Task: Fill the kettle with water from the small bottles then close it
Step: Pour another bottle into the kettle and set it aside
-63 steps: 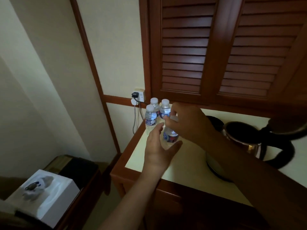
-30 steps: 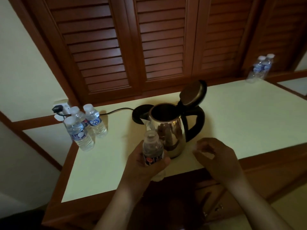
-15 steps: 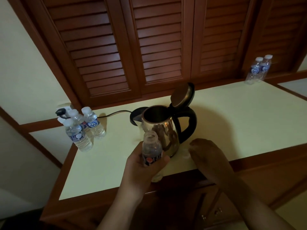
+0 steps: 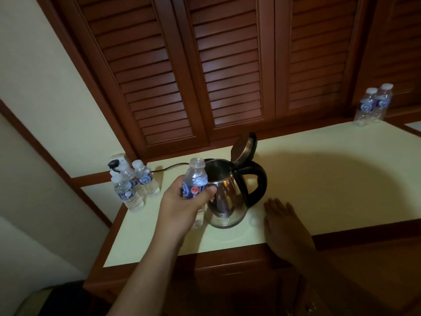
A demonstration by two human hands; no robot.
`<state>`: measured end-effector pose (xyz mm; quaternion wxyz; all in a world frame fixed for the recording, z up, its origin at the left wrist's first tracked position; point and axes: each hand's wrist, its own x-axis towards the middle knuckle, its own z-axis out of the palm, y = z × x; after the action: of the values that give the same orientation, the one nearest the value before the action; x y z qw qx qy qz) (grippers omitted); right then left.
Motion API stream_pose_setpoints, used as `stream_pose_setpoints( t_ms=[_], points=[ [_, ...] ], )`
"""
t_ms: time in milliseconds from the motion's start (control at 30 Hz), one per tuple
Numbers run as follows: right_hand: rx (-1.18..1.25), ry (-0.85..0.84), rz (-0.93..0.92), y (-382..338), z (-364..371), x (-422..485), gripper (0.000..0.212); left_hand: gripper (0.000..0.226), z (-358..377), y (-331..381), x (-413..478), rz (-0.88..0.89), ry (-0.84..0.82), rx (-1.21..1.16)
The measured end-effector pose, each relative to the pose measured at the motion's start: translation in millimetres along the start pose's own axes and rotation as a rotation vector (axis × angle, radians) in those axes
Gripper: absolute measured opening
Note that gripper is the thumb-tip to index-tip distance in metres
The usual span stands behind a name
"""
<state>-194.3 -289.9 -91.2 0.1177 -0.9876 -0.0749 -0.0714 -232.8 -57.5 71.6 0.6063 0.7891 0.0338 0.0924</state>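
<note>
From the head camera, a stainless steel kettle (image 4: 226, 197) stands on the cream-topped desk (image 4: 330, 179), near its front edge. Its black handle (image 4: 258, 183) points to the right. Its lid (image 4: 243, 148) is swung up on the hinge and stands tilted above the handle, leaving the mouth uncovered.

The left hand (image 4: 182, 207) grips a small water bottle (image 4: 194, 187) round its labelled middle, fingers and thumb wrapped about it. The bottle has no cap, is roughly upright and still holds water. It sits just left of the kettle, with its bare neck level with the rim. Whether bottle and kettle touch cannot be told.

The right hand (image 4: 283, 224) lies palm-down on the desk just right of the kettle, with its fingers straight and released and nothing in it. A faint pale round spot (image 4: 254, 221) lies between this hand and the kettle's foot, too dim to identify.

Three capped bottles (image 4: 134, 188) stand in a tight group at the desk's rear left corner. A black cord (image 4: 168, 167) runs along the desk behind them to a plug (image 4: 113, 164) in the wall. A pair of capped bottles (image 4: 373, 106) stands well apart at the far right rear. Brown louvred doors (image 4: 227, 65) rise behind the desk.
</note>
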Motion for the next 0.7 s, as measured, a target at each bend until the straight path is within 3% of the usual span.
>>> stream_pose_setpoints(
  t_ms=[267,567,700],
  points=[
    [-0.101,0.032,-0.005,-2,7,1,0.071,0.031,-18,18,40,-0.033,0.007,0.452],
    [-0.083,0.036,0.005,-3,5,-1,0.066,0.041,-25,20,55,0.086,0.0,1.025],
    [-0.064,0.035,-0.007,-3,3,-1,0.064,0.047,-22,23,52,0.121,0.046,1.15]
  ],
)
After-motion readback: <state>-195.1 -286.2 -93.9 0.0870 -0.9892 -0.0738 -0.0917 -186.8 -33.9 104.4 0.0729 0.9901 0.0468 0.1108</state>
